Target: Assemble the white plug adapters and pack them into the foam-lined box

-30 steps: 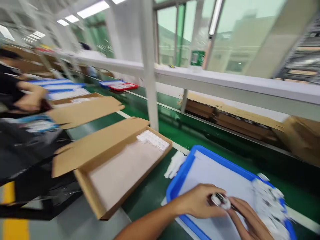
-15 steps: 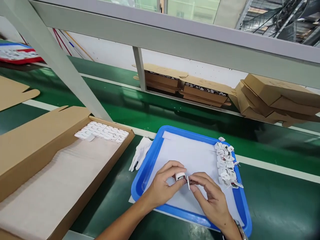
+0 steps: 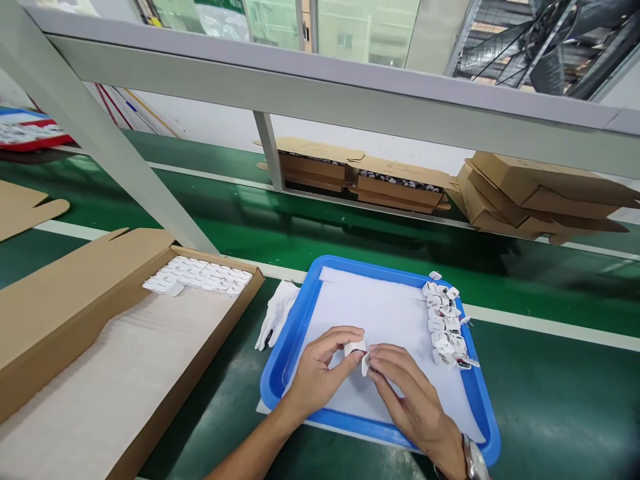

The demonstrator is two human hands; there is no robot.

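My left hand (image 3: 320, 373) grips a small white housing (image 3: 355, 347) between thumb and fingers, above the blue tray (image 3: 267, 373). Close against its right side, my right hand (image 3: 413, 393) pinches a thin white cover piece (image 3: 366, 364) with its fingertips. Whether the two parts touch is hard to tell. White paper (image 3: 370, 307) lines the tray. Along the tray's right side lies a cluster of white pieces with bits of wire (image 3: 446, 323).
At the left, an open cardboard box (image 3: 200, 360) holds rows of white pieces (image 3: 193, 275). A white glove (image 3: 277, 313) lies beside the tray. Behind stand cardboard boxes (image 3: 400, 193), folded cartons (image 3: 540, 193) and a grey metal frame (image 3: 320, 87).
The cover piece in my right hand has moved left, closer to the housing, and has turned. The camera view has tilted slightly up and shifted right.
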